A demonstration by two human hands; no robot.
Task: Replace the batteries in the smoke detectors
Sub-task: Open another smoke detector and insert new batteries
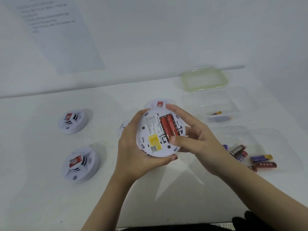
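I hold a round white smoke detector (150, 130) back side up above the table. Two red batteries (169, 127) lie side by side in its open compartment, and a yellow sticker sits on its back. My left hand (135, 147) grips the detector's left and lower rim. My right hand (191, 130) holds the right rim, with the thumb pressing on the lower end of the batteries. Loose batteries (260, 161) lie in a clear tray (280, 140) at the right.
Two more smoke detectors (73, 121) (81, 164) sit face up at the left, and a third (160, 103) is partly hidden behind my hands. A second clear tray (216, 104) holds a few batteries (218, 116). A green-rimmed lid (204, 79) lies at the back. A printed sheet (55, 30) hangs on the wall.
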